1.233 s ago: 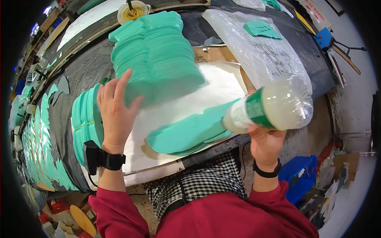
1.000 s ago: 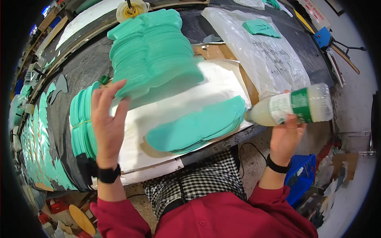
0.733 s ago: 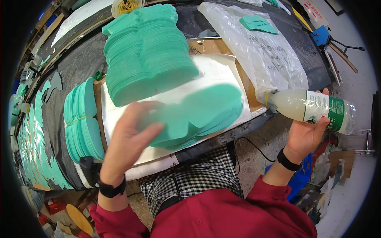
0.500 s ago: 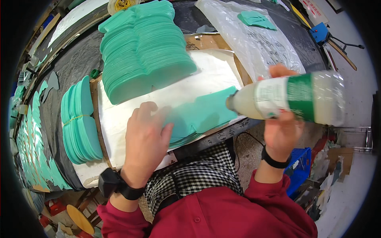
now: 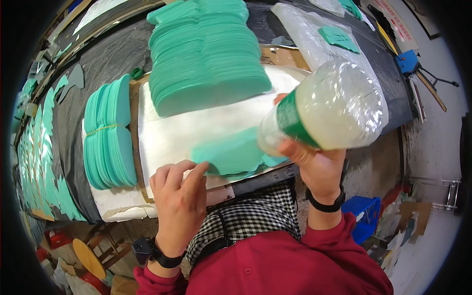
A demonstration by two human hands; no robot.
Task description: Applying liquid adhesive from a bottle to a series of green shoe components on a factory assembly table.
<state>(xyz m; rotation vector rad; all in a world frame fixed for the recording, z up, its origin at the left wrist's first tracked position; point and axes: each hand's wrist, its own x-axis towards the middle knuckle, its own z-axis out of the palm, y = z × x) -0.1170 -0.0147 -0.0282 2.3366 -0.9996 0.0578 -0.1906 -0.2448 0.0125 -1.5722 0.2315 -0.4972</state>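
My right hand (image 5: 317,164) is closed around a large clear plastic bottle (image 5: 322,110) of cloudy pale liquid with a green and white label. The bottle tilts, its base up toward the right and its neck end down over the green sheets; the mouth is hidden. Beneath it, thin shaped teal-green sheets (image 5: 231,153) lie in a low pile along the table's near edge. At their left end my left hand (image 5: 179,189) rests with bent, slightly spread fingers, the index fingertip at the sheet's edge. It grips nothing that I can see.
Beyond the white paper (image 5: 164,132) stands a tall stack of green sheets (image 5: 206,59). A banded bundle of sheets (image 5: 110,142) sits at the left, near green scraps (image 5: 42,157). Plastic film (image 5: 309,37) covers the back right. A blue crate (image 5: 361,216) is below right.
The bottle has swung from nearly level to a steeper tilt, neck lowered and moved left over the sheets. My left hand has moved slightly down, its fingers now bent at the sheet's edge.
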